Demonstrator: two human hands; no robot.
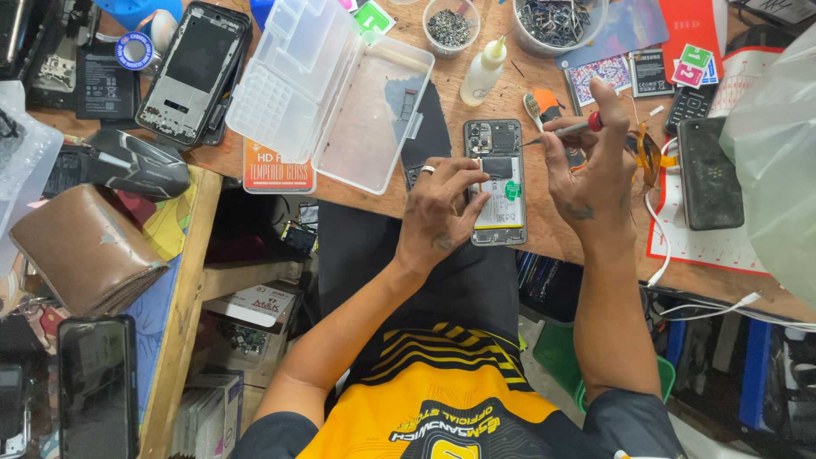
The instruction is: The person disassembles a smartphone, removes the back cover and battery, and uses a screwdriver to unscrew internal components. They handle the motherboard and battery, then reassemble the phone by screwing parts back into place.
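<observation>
An opened phone (500, 183) lies back-up on the wooden bench (595, 242), its battery and circuit board exposed. My left hand (442, 212), with a ring on one finger, rests on the phone's left edge and steadies it, fingers on the battery area. My right hand (595, 166) hovers just right of the phone and pinches a small red-handled screwdriver (571, 130), whose tip points left toward the phone's upper right corner.
A clear plastic compartment box (331, 85) lies open at the back left, beside a bare phone frame (194, 72). Glue bottle (483, 72), two bowls of small parts (450, 27), a black phone (708, 174), a brown wallet (81, 246) and a plastic bag (778, 161) surround the work area.
</observation>
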